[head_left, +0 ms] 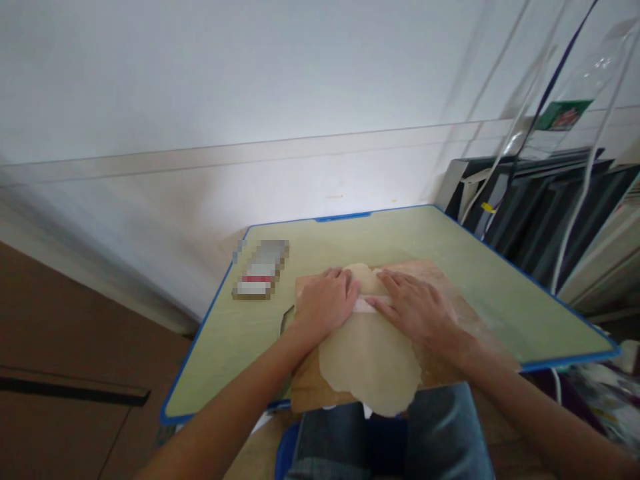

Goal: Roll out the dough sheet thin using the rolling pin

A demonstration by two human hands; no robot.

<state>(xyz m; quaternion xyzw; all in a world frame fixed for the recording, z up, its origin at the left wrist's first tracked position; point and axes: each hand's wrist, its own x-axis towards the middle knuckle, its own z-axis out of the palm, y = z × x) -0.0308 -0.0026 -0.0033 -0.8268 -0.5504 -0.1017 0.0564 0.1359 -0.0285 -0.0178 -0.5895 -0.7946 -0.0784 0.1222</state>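
A wide sheet of pale dough (371, 360) lies on a wooden board (315, 393), its lower edge hanging past the board's near side. Across the upper part of the dough runs a light-coloured rolling pin (365, 305), mostly covered by my hands. My left hand (327, 297) is closed over the pin's left part, fingers bent forward. On the right part, my right hand (417, 303) holds the pin from above, its thumb pointing inward. Beyond the pin, a smaller part of the dough shows between my fingers. Both ends of the pin are hidden.
The board rests on a pale green table (225, 360) with a blue edge, set against a white wall (300, 180). A pixelated flat object (261, 270) lies at the table's left. Dark panels (540, 207), cables and a plastic bottle (565, 120) stand at the right.
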